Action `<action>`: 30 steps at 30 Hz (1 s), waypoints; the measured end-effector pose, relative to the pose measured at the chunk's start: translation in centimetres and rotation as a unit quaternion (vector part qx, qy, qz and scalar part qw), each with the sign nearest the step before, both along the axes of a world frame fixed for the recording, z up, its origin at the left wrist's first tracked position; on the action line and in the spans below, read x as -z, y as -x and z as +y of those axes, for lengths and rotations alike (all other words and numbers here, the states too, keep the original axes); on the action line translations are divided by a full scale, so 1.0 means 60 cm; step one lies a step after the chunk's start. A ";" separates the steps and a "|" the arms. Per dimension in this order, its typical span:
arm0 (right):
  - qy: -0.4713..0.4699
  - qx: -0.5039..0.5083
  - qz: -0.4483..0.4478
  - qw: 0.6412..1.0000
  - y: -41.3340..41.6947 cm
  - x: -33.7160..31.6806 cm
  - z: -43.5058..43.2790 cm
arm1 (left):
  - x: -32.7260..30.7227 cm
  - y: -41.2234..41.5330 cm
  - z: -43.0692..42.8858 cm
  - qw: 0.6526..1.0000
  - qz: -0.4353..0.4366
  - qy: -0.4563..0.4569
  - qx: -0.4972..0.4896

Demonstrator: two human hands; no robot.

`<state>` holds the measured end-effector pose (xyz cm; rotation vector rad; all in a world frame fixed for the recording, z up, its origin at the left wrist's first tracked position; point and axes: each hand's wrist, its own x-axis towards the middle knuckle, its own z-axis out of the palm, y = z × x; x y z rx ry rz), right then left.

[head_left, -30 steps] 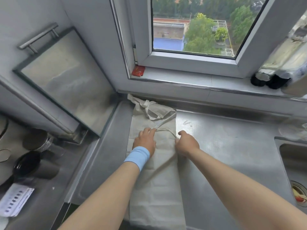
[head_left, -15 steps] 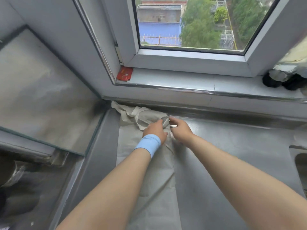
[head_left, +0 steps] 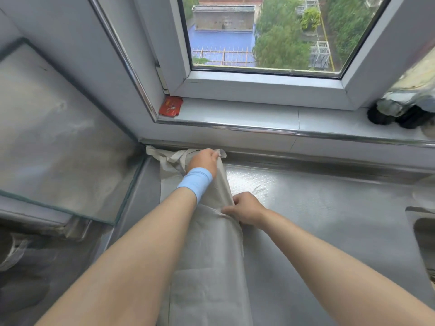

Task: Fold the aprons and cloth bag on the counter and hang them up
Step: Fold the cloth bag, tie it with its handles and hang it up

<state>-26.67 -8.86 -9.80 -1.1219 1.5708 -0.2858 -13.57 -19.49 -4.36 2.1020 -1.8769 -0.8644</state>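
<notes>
1. The steel desk point(head_left: 329, 208) fills the near and right part of the view, and the rim of a sink point(head_left: 421, 222) shows at its far-right edge.
2. A white-framed window point(head_left: 263, 90) stands beyond the desk. Its windowsill point(head_left: 247, 114) runs left to right just behind the desk's far edge.
3. A glass panel point(head_left: 58, 142) leans at the left, beside the desk.
4. The beige cloth point(head_left: 211, 267) lies on the left part of the desk as a long narrow strip running from near to far. Its far end is bunched against the wall below the windowsill, and I cannot tell whether it is an apron or the bag.
5. The right hand point(head_left: 247, 209) is at the strip's right edge, about midway along, with fingers curled and pinching a raised fold.
6. The left hand point(head_left: 203, 160) is at the far end, with fingers closed over the same fold's edge, so the fold stretches taut between the two hands.
7. A blue wristband point(head_left: 195, 182) sits on the left wrist.
8. A small red packet point(head_left: 171, 108) lies at the windowsill's left corner.
</notes>
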 end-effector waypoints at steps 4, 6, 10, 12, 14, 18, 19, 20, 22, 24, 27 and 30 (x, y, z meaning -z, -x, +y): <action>-0.010 0.031 0.005 0.999 0.000 -0.015 0.010 | 0.002 -0.005 0.040 0.992 0.012 0.117 -0.038; -0.025 0.040 0.021 0.999 0.001 -0.028 0.022 | 0.019 -0.012 0.087 0.983 -0.018 0.180 0.016; -0.002 -0.080 0.202 0.976 0.005 -0.026 0.052 | 0.079 -0.035 0.179 0.984 -0.007 0.010 0.178; -0.010 -0.102 0.280 0.954 0.003 -0.028 0.063 | 0.099 -0.049 0.211 0.982 -0.014 -0.021 0.185; 0.010 -0.120 0.344 0.931 -0.003 -0.046 0.070 | 0.100 -0.060 0.231 0.989 0.021 -0.014 0.144; 0.094 -0.066 0.286 0.951 -0.021 -0.089 0.058 | 0.056 -0.067 0.253 0.994 0.088 -0.005 0.063; 0.098 -0.037 0.192 0.976 -0.032 -0.101 0.052 | 0.035 -0.063 0.255 0.988 0.149 -0.028 0.007; 0.095 -0.016 0.098 0.991 -0.046 -0.116 0.047 | 0.016 -0.059 0.256 0.968 0.236 -0.070 -0.051; 0.097 0.010 -0.042 0.994 -0.077 -0.152 0.040 | -0.013 -0.063 0.251 0.905 0.387 -0.146 -0.101; 0.106 0.045 -0.134 0.984 -0.103 -0.178 0.026 | -0.035 -0.085 0.247 0.882 0.428 -0.180 -0.074; 0.106 0.066 -0.147 0.981 -0.128 -0.181 -0.006 | -0.044 -0.142 0.234 0.909 0.372 -0.163 -0.093; 0.114 0.033 -0.051 0.992 -0.148 -0.146 -0.023 | -0.036 -0.218 0.206 0.931 0.297 -0.067 -0.199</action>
